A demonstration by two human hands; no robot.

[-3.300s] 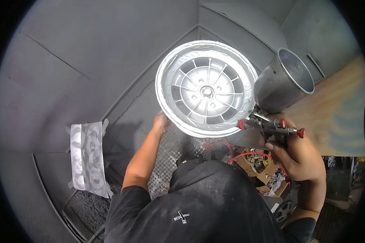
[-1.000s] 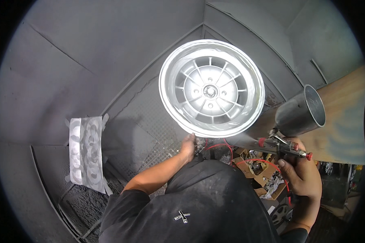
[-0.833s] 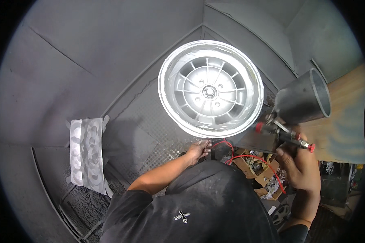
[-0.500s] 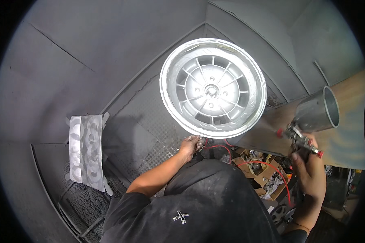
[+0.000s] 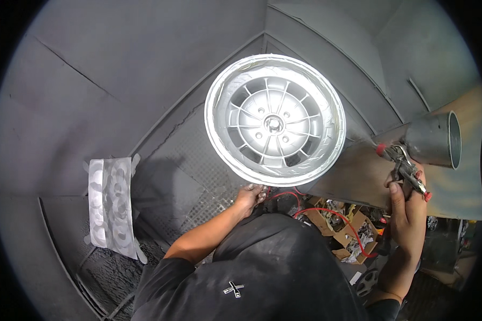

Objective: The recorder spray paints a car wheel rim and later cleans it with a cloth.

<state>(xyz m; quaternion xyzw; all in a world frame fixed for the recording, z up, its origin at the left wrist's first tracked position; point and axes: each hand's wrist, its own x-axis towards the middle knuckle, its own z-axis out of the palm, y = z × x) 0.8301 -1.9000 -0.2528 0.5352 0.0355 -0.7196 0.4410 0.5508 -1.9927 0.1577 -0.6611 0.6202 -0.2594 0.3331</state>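
Note:
A silver car wheel rim (image 5: 275, 119) with many spokes faces me at the centre, inside a grey spray booth. My left hand (image 5: 250, 193) grips its lower edge from below. My right hand (image 5: 408, 206) is off to the right, closed on a spray gun (image 5: 407, 163) with red knobs and a round metal cup (image 5: 432, 139) on top. The gun is held away from the rim, out by the right wall. A red hose (image 5: 326, 214) runs from below the rim toward my right hand.
A taped sheet (image 5: 111, 206) with silver test sprays hangs on the lower left wall. Grey booth walls (image 5: 118, 80) close in behind and left. A brown board (image 5: 466, 182) sits at right. Cardboard and clutter (image 5: 343, 235) lie on the floor below the rim.
My right hand has swung the spray gun away from the rim to the right. My left hand has moved from the rim's left side to its lower edge.

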